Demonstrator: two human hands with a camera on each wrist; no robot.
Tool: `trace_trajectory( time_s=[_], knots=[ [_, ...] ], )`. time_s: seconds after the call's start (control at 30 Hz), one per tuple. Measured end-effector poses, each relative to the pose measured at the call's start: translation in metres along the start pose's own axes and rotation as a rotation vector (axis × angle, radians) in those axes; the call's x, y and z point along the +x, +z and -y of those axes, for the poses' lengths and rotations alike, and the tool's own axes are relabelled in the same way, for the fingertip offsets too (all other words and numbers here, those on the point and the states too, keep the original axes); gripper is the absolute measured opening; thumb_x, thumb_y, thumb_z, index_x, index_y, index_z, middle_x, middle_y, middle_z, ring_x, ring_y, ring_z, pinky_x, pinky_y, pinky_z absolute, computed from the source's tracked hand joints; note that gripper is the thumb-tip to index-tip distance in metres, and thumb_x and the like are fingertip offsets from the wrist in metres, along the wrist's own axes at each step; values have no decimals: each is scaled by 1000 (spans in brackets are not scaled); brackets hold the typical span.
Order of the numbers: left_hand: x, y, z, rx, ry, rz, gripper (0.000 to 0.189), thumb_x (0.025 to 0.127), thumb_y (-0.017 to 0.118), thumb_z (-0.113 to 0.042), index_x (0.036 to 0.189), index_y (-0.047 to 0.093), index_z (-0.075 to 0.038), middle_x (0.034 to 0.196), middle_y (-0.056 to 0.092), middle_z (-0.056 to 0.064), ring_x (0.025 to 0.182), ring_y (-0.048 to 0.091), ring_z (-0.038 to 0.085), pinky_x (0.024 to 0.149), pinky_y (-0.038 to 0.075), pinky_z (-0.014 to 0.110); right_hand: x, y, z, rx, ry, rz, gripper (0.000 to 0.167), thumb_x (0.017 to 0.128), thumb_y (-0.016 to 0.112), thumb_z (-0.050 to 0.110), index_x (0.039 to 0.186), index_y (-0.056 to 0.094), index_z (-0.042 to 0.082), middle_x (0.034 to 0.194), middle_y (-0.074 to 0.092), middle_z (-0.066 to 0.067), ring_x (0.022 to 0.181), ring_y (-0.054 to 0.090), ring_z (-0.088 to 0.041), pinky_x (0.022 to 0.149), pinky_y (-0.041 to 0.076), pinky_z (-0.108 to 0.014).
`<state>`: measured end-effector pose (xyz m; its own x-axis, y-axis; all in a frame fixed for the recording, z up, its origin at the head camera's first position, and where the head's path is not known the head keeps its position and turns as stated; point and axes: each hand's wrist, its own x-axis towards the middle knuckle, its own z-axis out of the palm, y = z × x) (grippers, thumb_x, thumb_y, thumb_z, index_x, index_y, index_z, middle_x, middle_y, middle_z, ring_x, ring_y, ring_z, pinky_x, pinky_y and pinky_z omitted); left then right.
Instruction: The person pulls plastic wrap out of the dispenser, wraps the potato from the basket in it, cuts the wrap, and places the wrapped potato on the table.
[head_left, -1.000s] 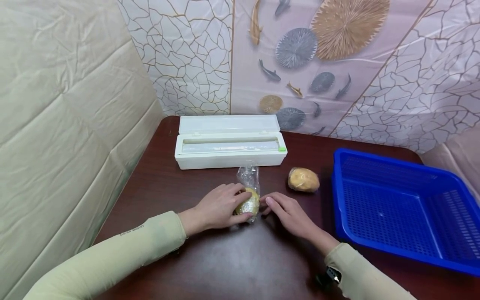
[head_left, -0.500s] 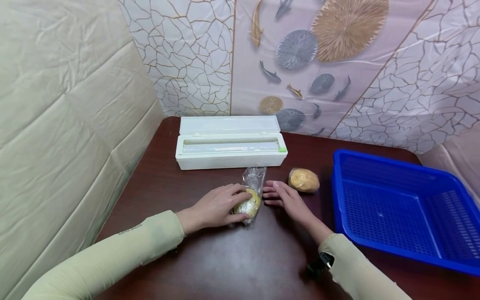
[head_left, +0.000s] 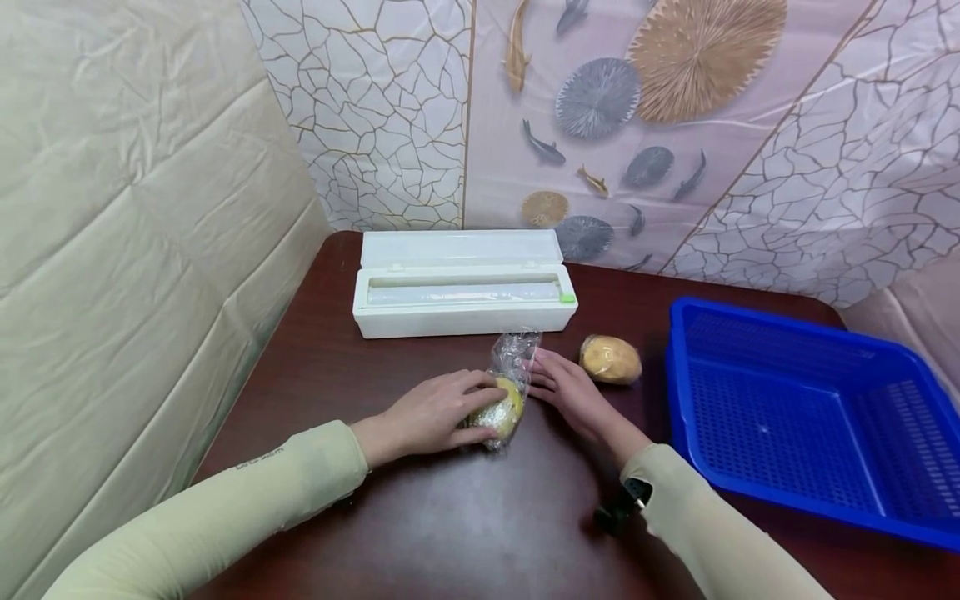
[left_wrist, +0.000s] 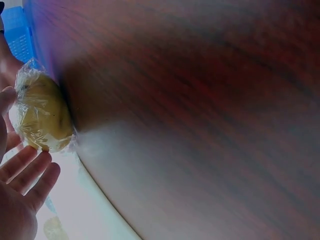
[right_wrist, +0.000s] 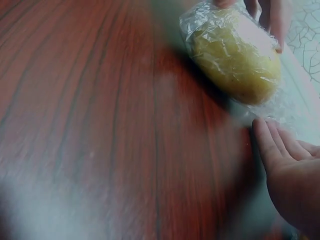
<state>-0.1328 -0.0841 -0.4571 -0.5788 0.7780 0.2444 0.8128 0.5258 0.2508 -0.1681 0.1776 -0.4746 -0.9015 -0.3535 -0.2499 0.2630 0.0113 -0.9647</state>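
Observation:
A yellow potato (head_left: 498, 413) in clear plastic wrap lies on the dark wooden table. My left hand (head_left: 438, 410) holds it from the left, thumb at the near side and fingers over the top. In the right wrist view the wrapped potato (right_wrist: 235, 60) shows its creased film, with left fingertips at its upper edge. A loose tail of plastic wrap (head_left: 513, 353) spreads from the potato's far end. My right hand (head_left: 573, 398) lies to the right with straight fingers, fingertips at that tail. In the right wrist view these fingers (right_wrist: 270, 140) extend beside the film under the potato.
Behind the hands stands a long white cling film box (head_left: 465, 321), lid raised, a roll inside and a green slider at its right. A second wrapped potato (head_left: 611, 360) rests right of my right hand. Farther right is a blue perforated basket (head_left: 678, 400).
My right hand has moved forward from beside the potato to the loose wrap, its fingers straightening. The wrap tail has shifted slightly right. My left hand stays on the potato.

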Motion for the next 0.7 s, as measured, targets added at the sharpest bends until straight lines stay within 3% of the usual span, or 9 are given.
trace_trajectory(
  time_s=[0.3,0.5,0.7],
  knots=[
    [-2,2,2,6,15,-9,54,103,70,-47,145,66,-13,142,63,8,128,64,24,105,54,40,12,6,-1,-27,-1,-9,47,114,52,26,152,44,-2,148,53,-16,128,56,-19,103,53,-31],
    [-2,3,3,0,6,-1,53,104,69,-47,145,66,-14,141,63,7,128,64,23,105,54,40,15,9,-1,89,11,-9,35,114,51,19,145,44,4,136,60,-9,118,65,-13,100,54,-30],
    [2,4,4,4,11,-8,54,104,68,-48,145,65,-13,141,63,7,127,64,23,105,54,40,15,5,5,127,2,11,53,116,47,24,162,32,3,146,53,-10,124,63,-16,103,52,-31]
  ],
)
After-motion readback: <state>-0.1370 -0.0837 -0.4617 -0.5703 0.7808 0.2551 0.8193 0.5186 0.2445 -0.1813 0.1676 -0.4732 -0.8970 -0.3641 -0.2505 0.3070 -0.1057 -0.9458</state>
